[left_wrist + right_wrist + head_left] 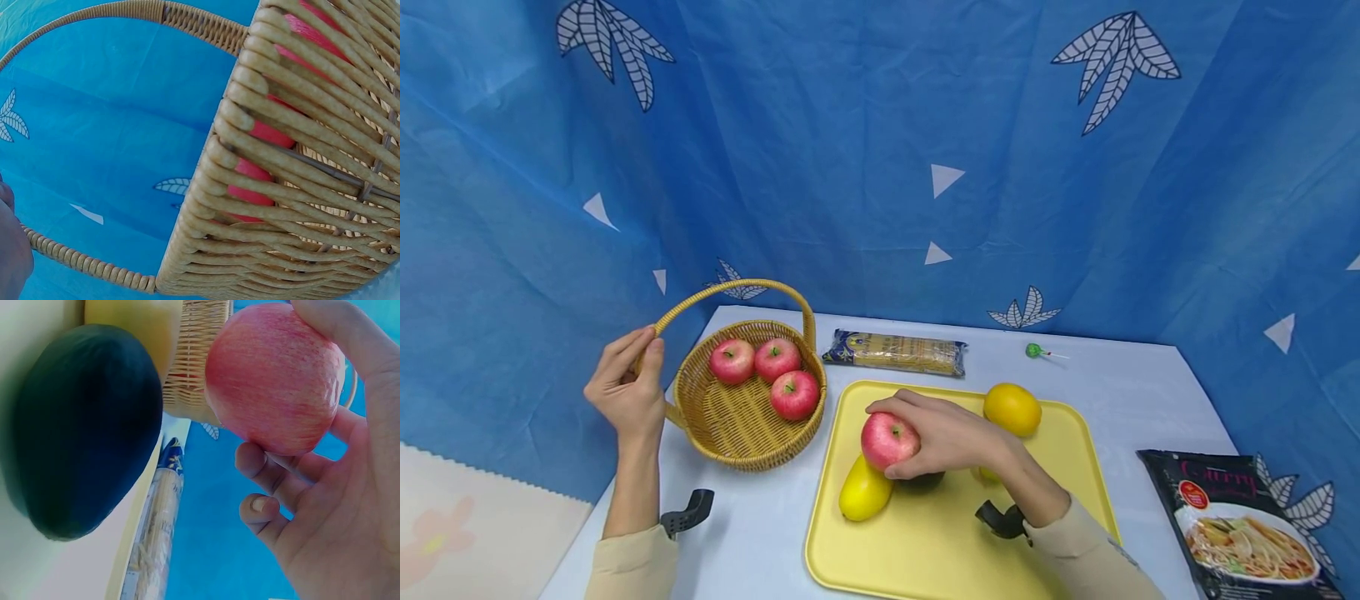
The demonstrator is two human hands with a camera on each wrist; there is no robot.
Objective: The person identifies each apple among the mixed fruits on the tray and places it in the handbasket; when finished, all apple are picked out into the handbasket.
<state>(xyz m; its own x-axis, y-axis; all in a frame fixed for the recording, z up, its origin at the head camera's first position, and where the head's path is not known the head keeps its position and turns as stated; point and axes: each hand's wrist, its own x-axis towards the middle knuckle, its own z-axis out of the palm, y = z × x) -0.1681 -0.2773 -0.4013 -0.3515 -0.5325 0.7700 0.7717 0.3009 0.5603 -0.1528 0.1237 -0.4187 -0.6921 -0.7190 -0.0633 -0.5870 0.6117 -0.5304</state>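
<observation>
My left hand (pixel 631 387) grips the arched handle (pixel 737 287) of a wicker basket (pixel 752 460). Three red apples (pixel 795 395) lie inside the basket, and their red skin shows through the weave in the left wrist view. Over the yellow tray (pixel 962 550), my right hand (pixel 951 433) holds another red apple (pixel 272 378) between thumb and fingers. Close beneath that apple sit a yellow oval fruit (pixel 865 490) and a dark green, avocado-like fruit (pixel 87 431), mostly hidden by the hand in the head view.
A second yellow fruit (pixel 1012 409) is at the tray's back right, with another yellow piece partly covered by the right arm. Behind the tray lie a pack of dry noodles (pixel 895 352) and a green lollipop (pixel 1034 350). A black curry noodle packet (pixel 1240 525) is at right.
</observation>
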